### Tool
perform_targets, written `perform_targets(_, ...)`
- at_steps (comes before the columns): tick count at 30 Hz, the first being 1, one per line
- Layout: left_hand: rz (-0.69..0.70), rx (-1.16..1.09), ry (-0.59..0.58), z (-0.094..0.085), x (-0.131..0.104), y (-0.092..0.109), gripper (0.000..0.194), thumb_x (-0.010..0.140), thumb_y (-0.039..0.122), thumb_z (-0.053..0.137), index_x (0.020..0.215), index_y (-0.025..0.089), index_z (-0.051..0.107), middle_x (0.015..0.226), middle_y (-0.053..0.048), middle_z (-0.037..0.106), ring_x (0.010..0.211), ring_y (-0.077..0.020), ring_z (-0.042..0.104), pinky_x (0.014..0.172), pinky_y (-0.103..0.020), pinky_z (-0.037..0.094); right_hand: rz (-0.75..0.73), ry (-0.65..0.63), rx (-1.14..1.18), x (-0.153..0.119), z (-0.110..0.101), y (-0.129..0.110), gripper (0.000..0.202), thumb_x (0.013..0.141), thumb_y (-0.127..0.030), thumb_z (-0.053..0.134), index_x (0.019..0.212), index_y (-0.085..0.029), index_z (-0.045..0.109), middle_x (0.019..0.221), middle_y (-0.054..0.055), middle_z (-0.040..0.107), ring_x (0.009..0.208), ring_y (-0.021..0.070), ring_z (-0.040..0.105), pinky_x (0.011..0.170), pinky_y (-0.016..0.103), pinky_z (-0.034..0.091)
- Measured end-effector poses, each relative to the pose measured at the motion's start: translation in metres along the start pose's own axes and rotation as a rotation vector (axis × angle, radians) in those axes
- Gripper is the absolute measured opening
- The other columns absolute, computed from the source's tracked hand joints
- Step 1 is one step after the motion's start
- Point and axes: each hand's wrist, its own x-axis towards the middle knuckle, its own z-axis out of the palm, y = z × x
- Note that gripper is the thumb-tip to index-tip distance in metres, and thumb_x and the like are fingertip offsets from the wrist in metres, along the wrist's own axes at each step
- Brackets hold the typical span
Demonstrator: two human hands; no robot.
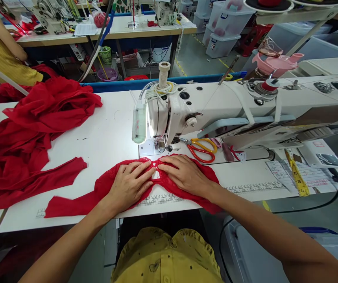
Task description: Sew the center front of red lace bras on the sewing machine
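A red lace-edged garment (109, 182) lies spread on the white sewing table (106, 133), in front of the sewing machine (169, 114). My left hand (130, 182) rests flat on its left part, fingers spread toward the centre. On the right part lies my right hand (185, 173), its fingers extended and pointing left. Between the fingertips of both hands is the garment's narrow middle, with a small opening showing white beneath. The needle area is just behind the garment's top edge. Scissors with red and orange handles (202, 149) lie right behind my right hand.
A large heap of red fabric (45, 114) covers the table's left side. A printed ruler (257, 186) runs along the front edge. At the right are papers and a yellow tape measure (297, 175). Another person's arm (5, 33) shows at upper left.
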Motion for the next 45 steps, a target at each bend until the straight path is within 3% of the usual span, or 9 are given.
perform_targets(17, -0.001, -0.001, 0.001, 0.0015, -0.0007, -0.0007, 0.037, 0.102, 0.037, 0.05, 0.137, 0.027, 0.058, 0.147, -0.004, 0.056, 0.121, -0.0283, 0.052, 0.089, -0.043, 0.04, 0.01, -0.003, 0.005, -0.001, 0.0017, 0.0009, 0.034, 0.099, -0.019, 0.048, 0.129, -0.023, 0.063, 0.134, 0.01, 0.062, 0.119, 0.0252, 0.056, 0.098, 0.042, 0.046)
perform_targets(24, -0.056, -0.051, -0.027, -0.0015, 0.0004, 0.0005, 0.039, 0.104, 0.036, 0.046, 0.137, 0.017, 0.055, 0.143, -0.008, 0.059, 0.121, -0.0266, 0.053, 0.091, -0.042, 0.04, 0.018, -0.021, 0.001, -0.0016, 0.0023, 0.0012, 0.035, 0.1, -0.02, 0.047, 0.131, -0.023, 0.062, 0.136, 0.01, 0.061, 0.12, 0.0258, 0.055, 0.097, 0.044, 0.046)
perform_targets(31, -0.037, -0.027, -0.034, -0.0039, 0.0015, 0.0014, 0.037, 0.104, 0.035, 0.046, 0.134, 0.017, 0.058, 0.146, -0.008, 0.056, 0.121, -0.0271, 0.053, 0.089, -0.042, 0.041, 0.019, -0.063, -0.066, 0.0002, 0.0021, -0.0018, 0.046, 0.1, -0.018, 0.047, 0.142, -0.034, 0.055, 0.139, 0.009, 0.057, 0.121, 0.0269, 0.052, 0.097, 0.044, 0.045)
perform_targets(45, -0.051, 0.008, -0.027, -0.0023, 0.0015, 0.0011, 0.044, 0.104, 0.04, 0.046, 0.141, 0.018, 0.053, 0.145, -0.008, 0.058, 0.121, -0.0273, 0.054, 0.091, -0.042, 0.04, -0.003, -0.084, -0.085, -0.0012, 0.0002, -0.0027, 0.047, 0.099, -0.016, 0.049, 0.142, -0.032, 0.054, 0.142, 0.011, 0.055, 0.124, 0.0279, 0.05, 0.1, 0.046, 0.044)
